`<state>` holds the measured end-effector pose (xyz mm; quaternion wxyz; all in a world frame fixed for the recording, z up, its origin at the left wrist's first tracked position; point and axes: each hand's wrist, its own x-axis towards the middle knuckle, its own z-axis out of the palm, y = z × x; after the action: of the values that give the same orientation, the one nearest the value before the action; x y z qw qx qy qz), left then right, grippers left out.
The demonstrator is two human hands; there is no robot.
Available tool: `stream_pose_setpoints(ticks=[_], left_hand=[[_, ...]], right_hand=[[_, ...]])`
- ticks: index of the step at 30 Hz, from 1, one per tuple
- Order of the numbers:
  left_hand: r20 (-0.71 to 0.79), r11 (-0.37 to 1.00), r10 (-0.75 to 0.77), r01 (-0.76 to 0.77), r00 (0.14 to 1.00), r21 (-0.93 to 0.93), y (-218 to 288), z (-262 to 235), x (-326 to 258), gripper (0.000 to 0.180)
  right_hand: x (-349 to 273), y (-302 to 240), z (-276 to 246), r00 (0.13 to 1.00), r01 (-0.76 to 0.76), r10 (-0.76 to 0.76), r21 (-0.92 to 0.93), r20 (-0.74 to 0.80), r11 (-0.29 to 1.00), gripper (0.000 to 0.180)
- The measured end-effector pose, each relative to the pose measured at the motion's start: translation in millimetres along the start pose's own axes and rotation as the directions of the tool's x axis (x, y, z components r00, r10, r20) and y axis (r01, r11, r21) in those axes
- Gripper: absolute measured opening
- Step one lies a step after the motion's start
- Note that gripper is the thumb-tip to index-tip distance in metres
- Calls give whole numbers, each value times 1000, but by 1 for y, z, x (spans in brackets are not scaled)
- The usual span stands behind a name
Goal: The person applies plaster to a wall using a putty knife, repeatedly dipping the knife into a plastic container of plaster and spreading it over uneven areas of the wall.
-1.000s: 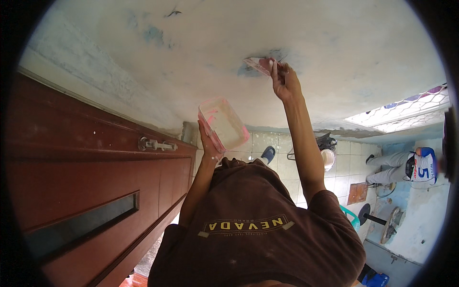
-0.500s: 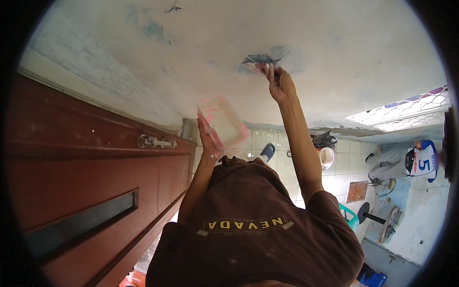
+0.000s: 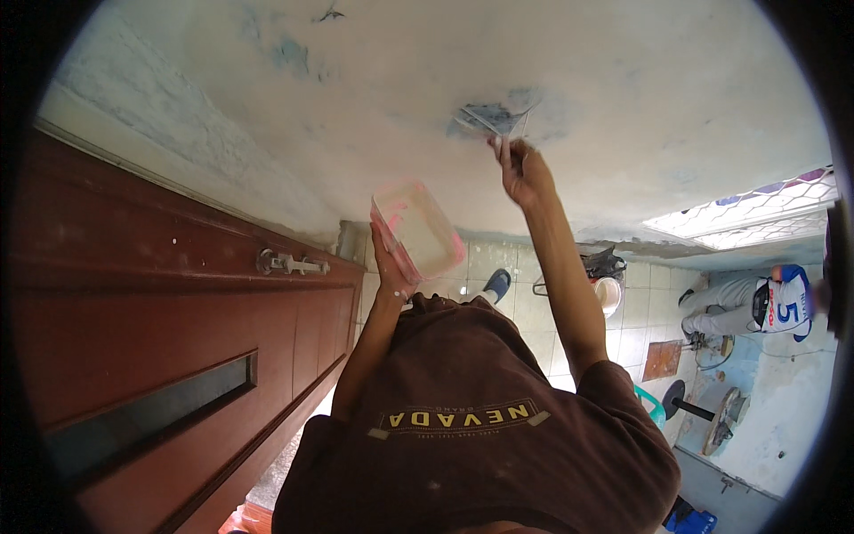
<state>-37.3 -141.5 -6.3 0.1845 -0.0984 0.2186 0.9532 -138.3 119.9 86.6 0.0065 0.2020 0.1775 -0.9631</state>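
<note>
My left hand (image 3: 391, 269) grips the lower side of a clear, pink-edged plastic tub (image 3: 397, 246), tilted with its opening toward the wall. Pale paste, possibly wall filler, coats its inside. Up against the off-white wall (image 3: 382, 107), my right hand (image 3: 528, 178) is closed, thumb and fingers pinching a thin triangular putty spreader (image 3: 500, 129). The spreader's blade lies over a dark grey-blue patch (image 3: 514, 109) on the wall; whether its whole edge touches cannot be told. Fingers partly hide its near end.
A reddish-brown door (image 3: 169, 329) with a metal bolt (image 3: 289, 263) stands at left. To the right are a pale bucket (image 3: 608, 295), a black bag (image 3: 605, 263), a white window grille (image 3: 747, 209) and another person (image 3: 787, 303). A green plastic item (image 3: 651, 407) is beside my right shoulder.
My right hand has drawn slightly down and right, and the spreader's blade now shows at a different angle, exposing more of the dark patch. The tub in my left hand has barely shifted.
</note>
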Motion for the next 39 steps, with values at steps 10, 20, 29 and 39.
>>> stream_pose_setpoints(ticks=[10, 20, 29, 39], left_hand=[[22, 1000, -11, 12, 1000, -15, 1, -1, -1, 76], [75, 996, -35, 41, 997, -74, 0, 2, -5, 73], [56, 998, 31, -28, 998, -59, 1, 0, 1, 71], [27, 996, -26, 28, 999, -85, 3, -7, -5, 75]], right_hand=[[-15, -28, 42, 997, 83, -83, 28, -10, 996, 34], [-9, -37, 4, 991, 131, -131, 0, 28, 991, 28], [-44, -21, -2, 989, 91, -92, -12, -120, 996, 24], [-54, -14, -6, 970, 207, -182, -157, 158, 966, 22]])
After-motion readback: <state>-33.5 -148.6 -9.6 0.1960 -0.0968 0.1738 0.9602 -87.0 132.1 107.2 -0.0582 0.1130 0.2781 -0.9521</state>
